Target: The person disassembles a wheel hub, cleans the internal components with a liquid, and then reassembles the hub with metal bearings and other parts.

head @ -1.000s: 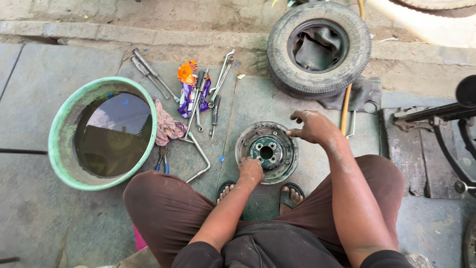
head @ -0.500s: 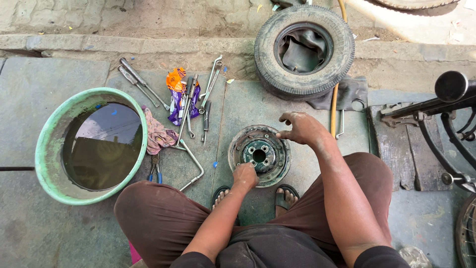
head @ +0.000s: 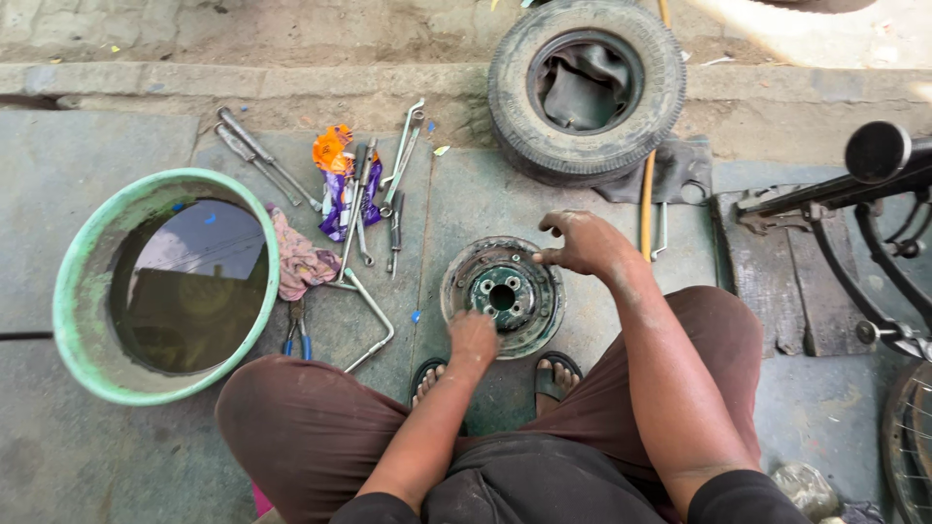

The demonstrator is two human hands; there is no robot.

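A round metal wheel rim with bolt holes lies flat on the stone ground between my feet. My left hand rests on its near edge, fingers curled down against the metal. My right hand sits at the rim's far right edge with fingers bent, gripping or pressing that edge. A worn rubber tyre with a tube inside lies flat just beyond the rim.
A green basin of dark water stands at left with a pink rag beside it. Several wrenches and spanners, an orange and purple packet, pliers and a bent rod lie between. A black metal frame stands at right.
The view has shifted slightly. My right hand has slid a little along the rim's far edge; my left hand stays on the near edge.
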